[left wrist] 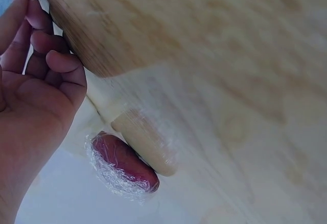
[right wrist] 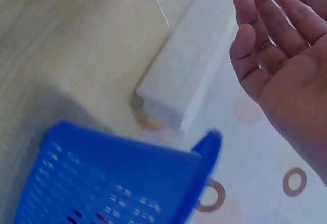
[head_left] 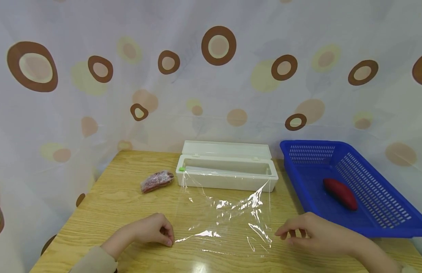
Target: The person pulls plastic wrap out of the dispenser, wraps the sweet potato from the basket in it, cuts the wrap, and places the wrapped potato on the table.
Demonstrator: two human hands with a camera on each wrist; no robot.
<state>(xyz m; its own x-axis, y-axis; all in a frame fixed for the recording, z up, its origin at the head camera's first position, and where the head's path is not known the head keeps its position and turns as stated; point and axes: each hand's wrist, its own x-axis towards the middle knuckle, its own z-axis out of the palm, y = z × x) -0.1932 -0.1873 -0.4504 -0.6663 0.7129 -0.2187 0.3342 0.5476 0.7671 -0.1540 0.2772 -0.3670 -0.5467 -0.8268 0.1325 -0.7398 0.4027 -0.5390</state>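
A clear sheet of cling film (head_left: pixel 228 212) stretches from the white dispenser box (head_left: pixel 228 182) toward me over the table. My left hand (head_left: pixel 154 229) pinches the sheet's near left corner between thumb and forefinger, and the same hand (left wrist: pixel 41 81) shows its thumb tip meeting a finger in the left wrist view. Beside the sheet's near right edge is my right hand (head_left: pixel 311 233), fingers loosely bent and apparently just off the film. In the right wrist view the right hand (right wrist: pixel 286 45) has its fingers relaxed, with nothing seen in them.
A film-wrapped sweet potato (head_left: pixel 157 181) lies left of the box, whose lid (head_left: pixel 228 149) is raised. At the right, a blue basket (head_left: pixel 296 189) holds a bare red sweet potato (head_left: pixel 340 193). A patterned curtain (head_left: pixel 197 83) hangs behind the wooden table (head_left: pixel 105 201).
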